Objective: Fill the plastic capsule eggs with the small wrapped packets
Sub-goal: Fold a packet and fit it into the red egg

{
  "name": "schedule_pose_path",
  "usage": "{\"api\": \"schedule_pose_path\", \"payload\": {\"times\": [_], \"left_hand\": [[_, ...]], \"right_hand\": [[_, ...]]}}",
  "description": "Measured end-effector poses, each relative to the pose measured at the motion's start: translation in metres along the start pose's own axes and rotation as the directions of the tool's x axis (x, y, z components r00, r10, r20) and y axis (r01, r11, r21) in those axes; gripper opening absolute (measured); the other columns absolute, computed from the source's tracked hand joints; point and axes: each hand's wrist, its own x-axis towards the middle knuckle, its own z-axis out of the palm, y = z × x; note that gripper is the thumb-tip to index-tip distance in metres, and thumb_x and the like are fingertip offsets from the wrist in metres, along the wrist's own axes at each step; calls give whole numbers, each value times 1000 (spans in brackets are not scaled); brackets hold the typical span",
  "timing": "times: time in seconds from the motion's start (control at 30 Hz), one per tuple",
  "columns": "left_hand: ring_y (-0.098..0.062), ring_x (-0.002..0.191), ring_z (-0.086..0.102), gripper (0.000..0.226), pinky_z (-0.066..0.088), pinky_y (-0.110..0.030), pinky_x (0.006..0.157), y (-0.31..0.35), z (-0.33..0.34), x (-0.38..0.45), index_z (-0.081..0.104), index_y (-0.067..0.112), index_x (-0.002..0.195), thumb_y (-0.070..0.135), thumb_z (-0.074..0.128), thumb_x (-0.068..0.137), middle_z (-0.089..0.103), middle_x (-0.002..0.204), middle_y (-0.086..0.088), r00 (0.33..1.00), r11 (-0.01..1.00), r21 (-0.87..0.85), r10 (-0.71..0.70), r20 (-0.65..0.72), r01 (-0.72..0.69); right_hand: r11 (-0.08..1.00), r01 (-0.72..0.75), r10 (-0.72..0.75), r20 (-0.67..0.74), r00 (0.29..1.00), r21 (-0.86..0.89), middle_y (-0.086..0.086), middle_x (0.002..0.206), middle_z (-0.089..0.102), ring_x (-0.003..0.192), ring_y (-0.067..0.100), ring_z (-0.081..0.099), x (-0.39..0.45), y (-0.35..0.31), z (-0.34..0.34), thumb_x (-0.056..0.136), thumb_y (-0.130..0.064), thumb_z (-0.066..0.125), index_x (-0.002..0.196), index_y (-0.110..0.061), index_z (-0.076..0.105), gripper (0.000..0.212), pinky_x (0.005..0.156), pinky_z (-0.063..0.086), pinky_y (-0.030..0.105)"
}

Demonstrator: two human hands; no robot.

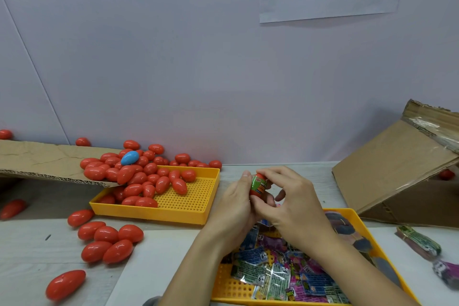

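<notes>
Both hands closed on one red capsule egg (258,187), held above the desk (323,181) near its middle: left hand (236,202) cupping from the left with thumb up along the side, right hand (290,202) pinching from the right, fingertips on the top end and the lower end. A green wrapped packet (258,186) showing at the waist of the egg, between the two red ends; whether the halves are fully pressed together, cannot tell.

Directly below the hands, toward the near edge, a yellow tray (357,221) holding a pile of wrapped packets (280,273), partly hidden by both forearms. Left of the grip, a second yellow tray (188,208) heaped with red eggs (139,181), one blue egg (130,157) on top of the heap, a cardboard sheet (44,161) sloping into that tray from the left edge. Loose red eggs (109,243) scattered on the desk toward the near left corner, more along the back edge against the wall (198,69). At the right edge, a tilted cardboard box (397,169), and two loose packets (419,243) lying beside the tray. Nothing between the grip and either tray.
</notes>
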Motion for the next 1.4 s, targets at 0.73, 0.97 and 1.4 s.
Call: {"api": "schedule_pose_path", "payload": {"times": [0.73,0.97,1.4], "left_hand": [[-13,68,59,30,51,-26,61,0,3,-6,69,22,86,39,49,101,59,73,-2,988,964,220,133,84,-149],[-18,67,59,39,55,-31,65,7,3,-3,61,-4,113,28,41,105,58,71,-10,997,992,-122,-16,79,26],[-26,73,69,37,59,-37,69,10,3,-8,66,-2,107,29,46,103,64,76,-21,995,961,-269,-41,89,64]], "right_hand": [[998,42,-41,36,998,-42,-15,103,59,99,0,54,1,-4,-2,82,-16,72,115,-18,68,33,79,39,6],[997,-28,29,-5,1000,69,-17,110,62,106,0,56,-2,-2,-3,84,-24,77,126,-23,65,44,78,42,9],[987,-47,60,-74,995,157,-26,98,67,95,-5,62,-2,-2,-6,82,-26,79,121,-28,68,41,77,48,9]]}}
